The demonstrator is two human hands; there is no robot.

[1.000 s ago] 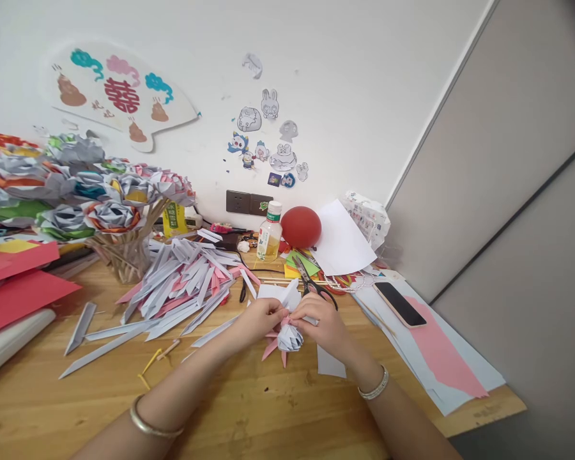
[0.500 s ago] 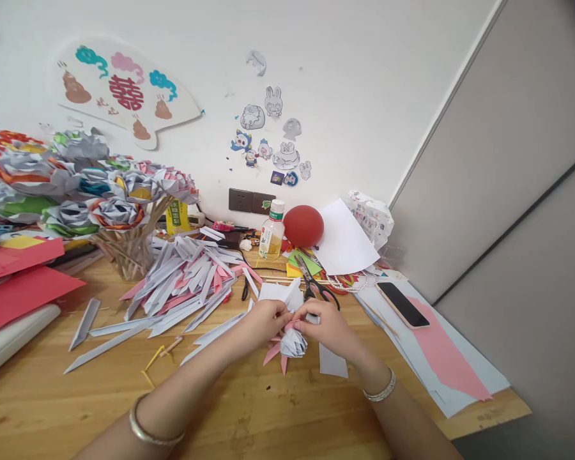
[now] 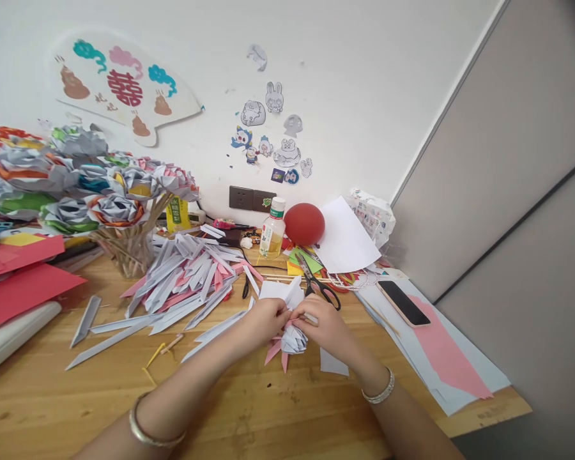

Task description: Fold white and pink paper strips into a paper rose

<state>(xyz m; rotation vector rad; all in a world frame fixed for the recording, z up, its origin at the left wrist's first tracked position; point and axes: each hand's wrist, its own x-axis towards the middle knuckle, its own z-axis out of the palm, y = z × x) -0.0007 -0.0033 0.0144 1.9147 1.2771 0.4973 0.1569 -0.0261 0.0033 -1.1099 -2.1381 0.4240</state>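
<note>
A half-made paper flower [image 3: 292, 340] of white folded petals with pink points below sits between both hands just above the wooden table [image 3: 249, 409]. My left hand [image 3: 263, 317] pinches its top from the left, fingers closed on the paper. My right hand [image 3: 326, 326] grips it from the right, fingertips meeting the left hand's at the flower's top. Each wrist wears a silver bangle. A small white paper piece [image 3: 334, 363] lies under the right wrist.
A heap of folded white and pink paper strips [image 3: 186, 278] lies to the left, and black scissors [image 3: 317, 284] just beyond the hands. A vase of paper flowers [image 3: 119, 211], a bottle [image 3: 273, 230], a red balloon [image 3: 304, 223] and a phone [image 3: 402, 302] stand around.
Both hands stay on the flower with only small finger shifts at its top. The view has drifted slightly.
</note>
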